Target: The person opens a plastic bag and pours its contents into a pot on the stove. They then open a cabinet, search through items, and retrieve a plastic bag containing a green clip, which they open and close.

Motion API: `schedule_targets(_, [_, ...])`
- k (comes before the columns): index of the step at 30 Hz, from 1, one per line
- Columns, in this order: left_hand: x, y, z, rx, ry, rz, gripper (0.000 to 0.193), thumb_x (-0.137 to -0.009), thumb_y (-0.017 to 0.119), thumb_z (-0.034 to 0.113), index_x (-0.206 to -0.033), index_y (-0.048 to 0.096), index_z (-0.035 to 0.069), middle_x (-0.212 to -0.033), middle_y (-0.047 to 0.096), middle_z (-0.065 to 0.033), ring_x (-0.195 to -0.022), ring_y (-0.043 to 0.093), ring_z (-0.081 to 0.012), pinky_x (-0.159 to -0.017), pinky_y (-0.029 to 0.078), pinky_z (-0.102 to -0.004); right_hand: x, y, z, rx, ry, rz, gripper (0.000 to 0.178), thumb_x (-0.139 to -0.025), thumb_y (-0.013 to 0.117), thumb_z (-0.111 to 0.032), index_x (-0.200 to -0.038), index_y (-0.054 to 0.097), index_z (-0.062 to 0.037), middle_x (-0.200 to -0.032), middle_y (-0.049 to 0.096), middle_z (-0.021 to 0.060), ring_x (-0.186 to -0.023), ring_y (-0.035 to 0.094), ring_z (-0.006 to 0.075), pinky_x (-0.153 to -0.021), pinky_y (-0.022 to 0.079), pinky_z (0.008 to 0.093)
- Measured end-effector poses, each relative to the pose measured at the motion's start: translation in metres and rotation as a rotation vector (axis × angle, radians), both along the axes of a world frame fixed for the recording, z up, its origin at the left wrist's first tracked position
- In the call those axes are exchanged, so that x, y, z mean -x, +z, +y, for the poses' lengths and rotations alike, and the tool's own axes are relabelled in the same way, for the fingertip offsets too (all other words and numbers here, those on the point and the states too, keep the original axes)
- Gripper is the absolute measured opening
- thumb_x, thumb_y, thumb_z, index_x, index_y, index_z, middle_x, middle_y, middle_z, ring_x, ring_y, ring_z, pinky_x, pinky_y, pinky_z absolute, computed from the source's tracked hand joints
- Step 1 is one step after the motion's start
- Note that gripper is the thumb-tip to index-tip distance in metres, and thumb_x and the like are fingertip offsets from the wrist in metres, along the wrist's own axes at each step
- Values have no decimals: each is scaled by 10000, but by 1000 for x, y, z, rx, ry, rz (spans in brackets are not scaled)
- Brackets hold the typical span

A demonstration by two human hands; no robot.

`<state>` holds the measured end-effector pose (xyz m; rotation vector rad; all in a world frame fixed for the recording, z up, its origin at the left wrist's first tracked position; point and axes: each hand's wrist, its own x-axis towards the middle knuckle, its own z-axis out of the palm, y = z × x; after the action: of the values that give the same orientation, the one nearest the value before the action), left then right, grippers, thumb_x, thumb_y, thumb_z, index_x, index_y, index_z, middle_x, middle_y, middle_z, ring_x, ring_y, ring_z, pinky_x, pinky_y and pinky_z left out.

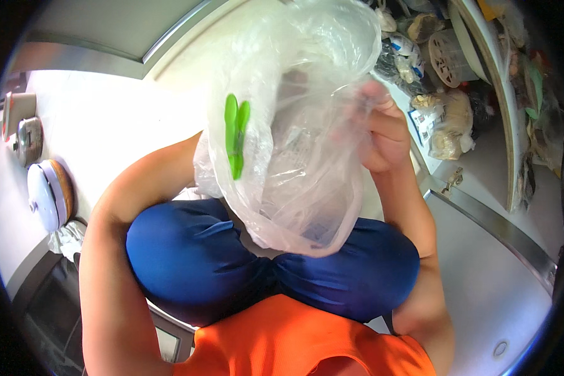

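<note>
A large clear plastic bag [294, 125] hangs in front of me, above my blue-clad knees [194, 257]. My right hand [382, 128] is closed on the bag's upper right side, its fingers partly veiled by the film. A bright green clothes peg [236, 135] shows on or through the bag's left side. My left forearm [144, 182] rises behind the bag, and my left hand is hidden by the plastic. Something pale lies inside the bag, too blurred to identify.
A white floor [106, 119] stretches to the left, with a round white and brown container [50, 194] and a metal pot [28, 141] near its edge. At the upper right stands a cluttered pile of bags, a woven basket [448, 56] and packages. A metal door track [495, 225] runs at the right.
</note>
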<state>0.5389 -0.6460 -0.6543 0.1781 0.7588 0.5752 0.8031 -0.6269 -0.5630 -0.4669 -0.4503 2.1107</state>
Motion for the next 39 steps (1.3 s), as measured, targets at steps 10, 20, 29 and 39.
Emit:
schedule_targets(10, [5, 75, 56, -11, -217, 476, 337, -991, 578, 248, -1207, 652, 0, -1058, 710, -118, -849, 691, -187, -757, 580, -308, -27, -54, -44, -46, -252, -993, 378, -836, 606, 142, -1196, 661, 41, -1156, 692, 107, -1090, 635, 155, -947, 507, 294])
schedule_targets(20, [1, 112, 75, -412, -403, 702, 362, -915, 676, 259, -1167, 674, -2, -1018, 704, -130, -868, 686, -198, -757, 562, -311, -28, -75, -45, 47, -50, -635, 342, -840, 672, 81, -1179, 668, 35, -1104, 701, 68, -979, 651, 138, -890, 515, 262])
schedule_targets(29, [-6, 124, 69, -470, -233, 911, 599, -765, 778, 153, -1266, 547, -82, -1071, 686, -181, -961, 694, -234, -833, 546, -305, -28, -91, -50, -81, -9, -688, 269, -880, 669, 32, -1148, 684, 10, -1113, 695, 64, -983, 638, 130, -888, 527, 307])
schedule_targets(39, [-6, 121, 54, -399, -258, 656, 517, -798, 741, 144, -1250, 573, -43, -1064, 679, -157, -913, 686, -237, -824, 546, -317, -4, -118, -62, 181, -71, -4, 367, -892, 690, -13, -1250, 614, 18, -1149, 672, 102, -1018, 659, 200, -913, 546, 361])
